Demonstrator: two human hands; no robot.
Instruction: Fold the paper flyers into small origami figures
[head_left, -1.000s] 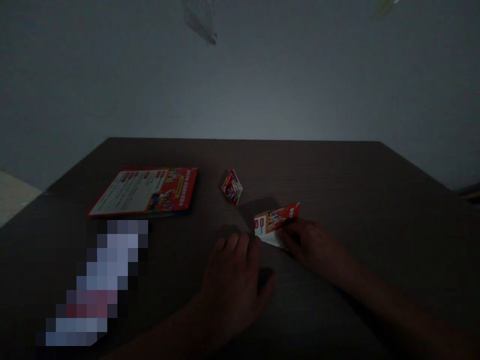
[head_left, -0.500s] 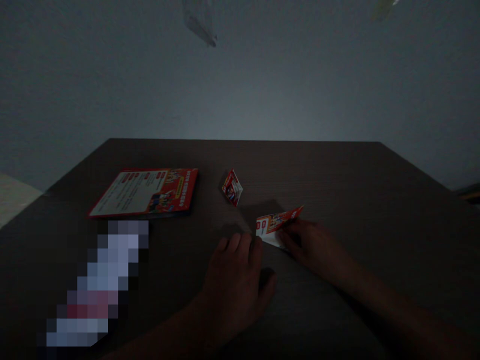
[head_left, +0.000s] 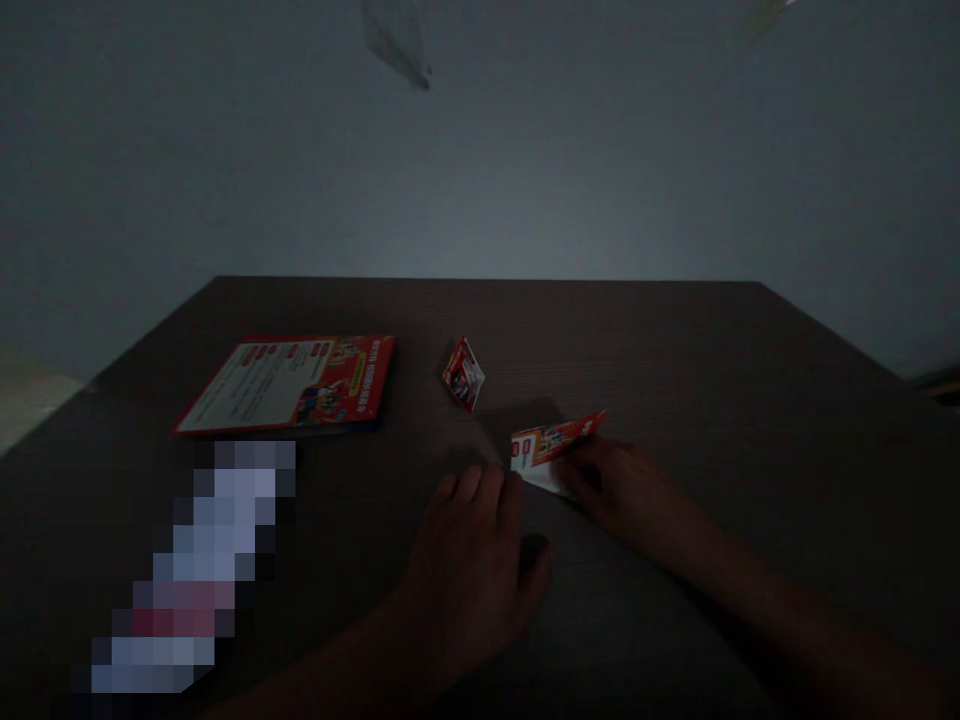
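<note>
My right hand (head_left: 607,490) pinches a folded printed paper (head_left: 551,447), red and white with small figures, whose upper flap stands up at a slant from the table. Palm down on the tabletop, my left hand (head_left: 472,540) has its thumb spread and its index fingertip at the paper's left corner; whether it touches is hard to make out. Beyond them stands a small folded red-and-white paper piece (head_left: 463,376). A stack of red-and-white printed sheets (head_left: 285,385) lies at the left.
The dark wood-grain table (head_left: 600,330) reaches back to a grey wall (head_left: 525,150). A pixelated pale strip (head_left: 202,560) covers something at the near left. Something clear and crumpled (head_left: 397,45) is on the wall above. The scene is dim.
Hardly anything differs. Both hands and the folded paper hold their places; the camera view has shifted very slightly.
</note>
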